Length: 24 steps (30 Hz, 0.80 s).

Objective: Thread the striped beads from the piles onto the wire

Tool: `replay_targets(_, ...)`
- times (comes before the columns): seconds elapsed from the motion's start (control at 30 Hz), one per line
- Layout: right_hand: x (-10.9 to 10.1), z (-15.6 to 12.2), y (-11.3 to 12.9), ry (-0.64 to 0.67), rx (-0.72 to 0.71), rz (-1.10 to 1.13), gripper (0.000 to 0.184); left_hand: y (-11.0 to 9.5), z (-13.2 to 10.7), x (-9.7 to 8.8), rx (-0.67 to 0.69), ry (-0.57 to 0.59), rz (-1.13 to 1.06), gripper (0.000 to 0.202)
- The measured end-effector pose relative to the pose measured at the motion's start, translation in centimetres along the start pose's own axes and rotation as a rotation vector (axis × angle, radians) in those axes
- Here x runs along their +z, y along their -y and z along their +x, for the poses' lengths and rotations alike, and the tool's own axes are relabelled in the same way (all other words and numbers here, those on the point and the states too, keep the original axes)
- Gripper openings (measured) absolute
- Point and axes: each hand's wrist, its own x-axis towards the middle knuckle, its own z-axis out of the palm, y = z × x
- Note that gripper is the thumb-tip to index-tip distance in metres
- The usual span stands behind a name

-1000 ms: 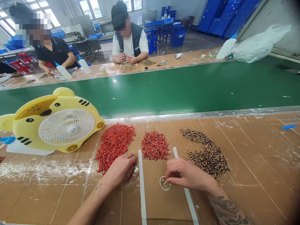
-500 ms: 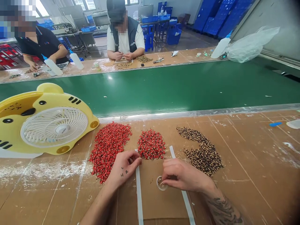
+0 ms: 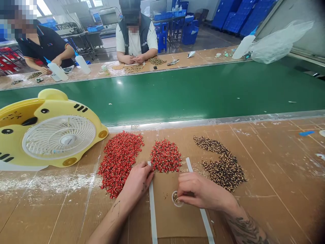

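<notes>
just over white strip [image 3: 152, 213], left hand [image 3: 137, 187]

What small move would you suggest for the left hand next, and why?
I'd suggest the left hand probably pick a piece from the smaller red pile, since its fingertips lie right beside that pile while the right hand is busy at the small round clear dish.

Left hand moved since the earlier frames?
Yes, rightward: the left hand now overlaps the white strip, which it sat just left of earlier.
</notes>
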Motion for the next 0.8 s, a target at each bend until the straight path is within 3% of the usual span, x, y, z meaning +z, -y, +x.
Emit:
replay_targets(0.27, 0.2, 0.0, 0.1, -0.011, -0.071, -0.059, 0.015, 0.1, 0.8, -0.2, -0.038, 0.05, -0.118, 0.017)
replay_targets(0.53, 0.5, 0.3, 0.2, -0.079, -0.148, -0.199, 0.026, 0.6, -0.2, 0.3, 0.037, -0.037, -0.168, 0.02)
replay_targets(0.67, 0.6, 0.2, 0.0, -0.083, -0.197, -0.244, 0.032, -0.7, -0.5, 0.0, 0.09, -0.028, -0.485, 0.017)
replay_targets(0.8, 0.7, 0.2, -0.4, -0.082, -0.205, -0.206, 0.034, -2.0, -0.5, 1.0, -0.033, 0.034, -0.91, 0.01)
